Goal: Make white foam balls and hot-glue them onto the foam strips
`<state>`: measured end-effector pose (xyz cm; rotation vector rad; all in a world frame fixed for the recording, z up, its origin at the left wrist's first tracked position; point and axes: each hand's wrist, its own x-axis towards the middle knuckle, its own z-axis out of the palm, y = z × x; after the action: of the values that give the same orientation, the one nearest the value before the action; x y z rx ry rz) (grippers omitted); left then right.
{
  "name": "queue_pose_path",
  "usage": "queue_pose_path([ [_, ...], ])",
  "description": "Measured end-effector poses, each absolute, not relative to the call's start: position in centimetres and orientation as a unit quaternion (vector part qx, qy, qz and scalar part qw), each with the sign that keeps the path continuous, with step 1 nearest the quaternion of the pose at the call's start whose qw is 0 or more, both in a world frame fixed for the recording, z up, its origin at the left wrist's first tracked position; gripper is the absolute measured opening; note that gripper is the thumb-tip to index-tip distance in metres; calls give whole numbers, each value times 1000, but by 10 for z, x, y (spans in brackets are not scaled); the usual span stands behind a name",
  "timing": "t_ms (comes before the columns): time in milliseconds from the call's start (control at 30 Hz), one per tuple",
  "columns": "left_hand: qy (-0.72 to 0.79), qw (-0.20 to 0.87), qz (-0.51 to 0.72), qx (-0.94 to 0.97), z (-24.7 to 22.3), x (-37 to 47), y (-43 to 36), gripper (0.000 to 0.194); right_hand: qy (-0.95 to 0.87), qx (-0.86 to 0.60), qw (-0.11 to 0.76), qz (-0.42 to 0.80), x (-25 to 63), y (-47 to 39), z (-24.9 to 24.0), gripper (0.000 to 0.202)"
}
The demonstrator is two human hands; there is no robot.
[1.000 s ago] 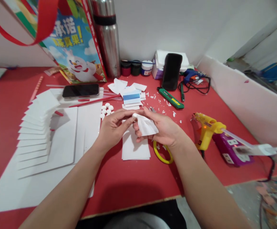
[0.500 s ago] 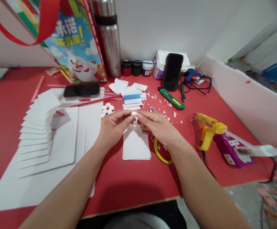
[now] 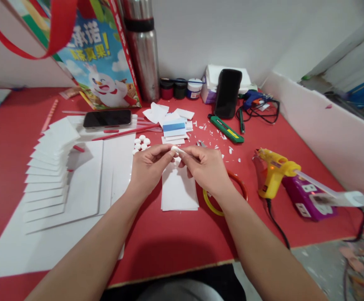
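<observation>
**Pinching one small white piece [image 3: 175, 149] above the bench [image 3: 182, 238]**

Between my two hands I am holding it just over a short stack of white sheets [image 3: 179, 192]. It is showing a smooth, rounded end at the left and narrowing toward the right; my fingertips are hiding the rest. My left hand [image 3: 148, 167] is gripping the round end between thumb and fingers, and my right hand [image 3: 211, 169] is clamping the narrower end the same way.

Near my left hand, at least six white balls [image 3: 143, 146] are sitting in a cluster, my knuckles perhaps covering more. Farther left, white cards [image 3: 47, 179] are lying fanned, too overlapped for counting. One pair of scissors [image 3: 209, 205] is lying partly under my right hand and wrist, which are blocking its middle.

Two phones are facing me: a flat phone [image 3: 107, 119] lying left, and an upright phone [image 3: 228, 94] leaning before a white-topped pack [image 3: 209, 88]. Three jars [image 3: 166, 90] are standing in a row, one brush [image 3: 182, 81] resting across them, with one steel flask [image 3: 143, 62] and one printed bag [image 3: 100, 58] rising to their left. One green cutter [image 3: 226, 129] is lying beyond white scraps. At the right, one yellow glue gun [image 3: 272, 175] is glowing orange at a small light, beside one purple box [image 3: 297, 198].
</observation>
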<state>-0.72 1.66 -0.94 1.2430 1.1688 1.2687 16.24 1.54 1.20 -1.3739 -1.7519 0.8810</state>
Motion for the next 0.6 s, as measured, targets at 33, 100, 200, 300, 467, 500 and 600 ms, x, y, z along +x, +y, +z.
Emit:
queue_pose_path([
  [33,481,469,525,522,-10,-6,16,18,-682,-541,369,325,161,14,12,26],
  [100,480,415,532,561,-10,-5,15,16,-691,-547,378,285,158,11,11,27],
  [200,468,293,538,638,-10,-3,15,13,-699,-544,391,252,156,8,12,29],
  [300,453,202,540,680,-11,-2,15,14,-701,-529,396,270,155,8,14,31],
  [467,447,176,530,699,-12,0,13,18,-687,-522,404,303,158,9,16,33],
  [500,444,188,528,699,-11,1,12,18,-682,-525,409,302,159,10,16,33],
  [600,451,283,532,658,-9,0,12,15,-685,-520,404,311,164,13,17,31],
])
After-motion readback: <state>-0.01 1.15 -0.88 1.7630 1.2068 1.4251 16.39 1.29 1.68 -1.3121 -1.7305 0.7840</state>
